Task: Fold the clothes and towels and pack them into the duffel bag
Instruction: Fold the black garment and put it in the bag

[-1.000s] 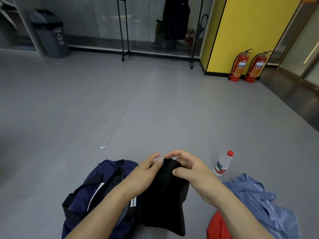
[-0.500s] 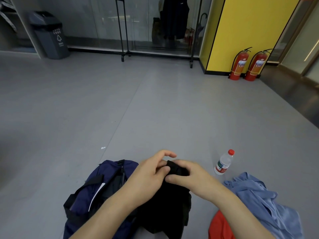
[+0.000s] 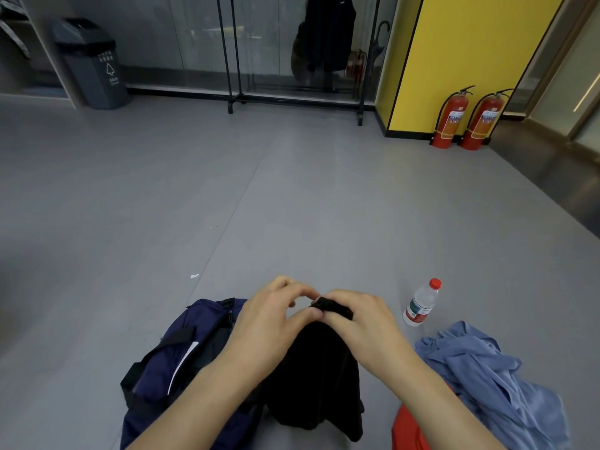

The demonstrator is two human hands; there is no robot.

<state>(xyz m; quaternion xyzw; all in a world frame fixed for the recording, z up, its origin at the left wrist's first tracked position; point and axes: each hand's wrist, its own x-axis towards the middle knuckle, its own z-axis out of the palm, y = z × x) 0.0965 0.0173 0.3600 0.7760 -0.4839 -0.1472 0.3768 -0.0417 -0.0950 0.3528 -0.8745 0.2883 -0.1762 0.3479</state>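
We look down from head height at a grey floor [image 3: 227, 206] where a person's two bare forearms reach forward. The hands are close together, fingertips almost meeting, and both pinch the top edge of a black garment [image 3: 318, 378]. The left hand [image 3: 269, 323] has its fingers curled, with thumb and forefinger closing on the bunched corner of cloth. The right hand [image 3: 363, 323] grips the same edge from the other side, its fingers folded over the fabric. The garment hangs down from the hands in loose folds, and we cannot tell if its lower end touches the floor. Just to the left of it, partly behind the left forearm, lies a navy duffel bag [image 3: 181, 352] with black straps. To the right a crumpled light blue shirt [image 3: 487, 378] lies on the floor, with a red cloth [image 3: 409, 430] at the bottom edge beside it. A clear water bottle [image 3: 420, 303] with a red cap stands near the right hand. Farther away we see a black clothes rack [image 3: 233, 60], a grey bin [image 3: 94, 66], a yellow wall [image 3: 470, 60] and two red fire extinguishers [image 3: 451, 118] standing side by side at its foot.
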